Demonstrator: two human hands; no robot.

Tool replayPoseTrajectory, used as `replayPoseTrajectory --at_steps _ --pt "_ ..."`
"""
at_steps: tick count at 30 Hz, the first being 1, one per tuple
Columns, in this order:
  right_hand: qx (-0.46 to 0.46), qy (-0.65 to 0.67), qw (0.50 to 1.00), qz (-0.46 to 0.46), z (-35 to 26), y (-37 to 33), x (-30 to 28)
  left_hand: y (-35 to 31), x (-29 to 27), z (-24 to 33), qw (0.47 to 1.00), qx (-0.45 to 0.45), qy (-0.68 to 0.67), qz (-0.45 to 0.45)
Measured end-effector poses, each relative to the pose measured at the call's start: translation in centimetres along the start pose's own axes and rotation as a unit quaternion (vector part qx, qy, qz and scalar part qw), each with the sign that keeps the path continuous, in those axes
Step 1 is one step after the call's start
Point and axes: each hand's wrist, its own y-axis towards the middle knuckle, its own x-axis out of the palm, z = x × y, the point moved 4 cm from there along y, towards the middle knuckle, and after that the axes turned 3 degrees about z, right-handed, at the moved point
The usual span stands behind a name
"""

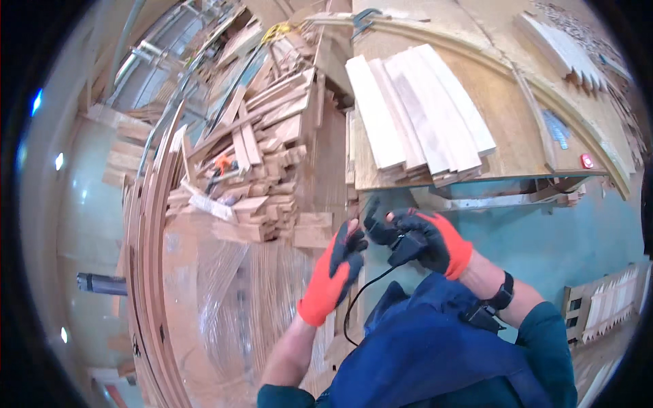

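My left hand, in an orange glove with black palm and fingers, is raised in front of my body. Its fingers are loosely bent and apart, with nothing seen in them. Close on its right is my right hand, gloved alike, its fingers spread toward the left hand. A small black device with a thin black cable sits against the right hand; whether it is strapped on or held, I cannot tell. Beyond the hands, pale wooden boards lie side by side on a wooden worktable.
A heap of wood offcuts rises at the left, above plastic-wrapped planks. Long upright-looking boards run along the far left. On the worktable are a clamp, a long moulding and a red tape measure. Notched pieces stand right.
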Motion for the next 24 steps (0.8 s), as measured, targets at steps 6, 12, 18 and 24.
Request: replayPoseTrajectory --at_steps 6,12,18,24 --pt "0.018 0.034 0.998 0.049 -0.8 1.4 0.3 2.2 3.9 -1.5 0.996 -0.084 0.031 0.027" --pt "-0.106 -0.387 0.908 0.122 -5.8 1.1 -2.0 3.3 4.2 -0.7 0.985 -0.106 0.135 -0.010" --pt "-0.063 -0.361 0.930 0.025 -11.3 -4.3 -6.2 1.4 0.0 -4.8 0.954 -0.230 0.190 -0.010" --pt "0.047 -0.346 0.893 0.283 -11.2 -9.6 -14.7 -1.3 -0.7 -6.0 0.951 -0.263 0.159 -0.044"
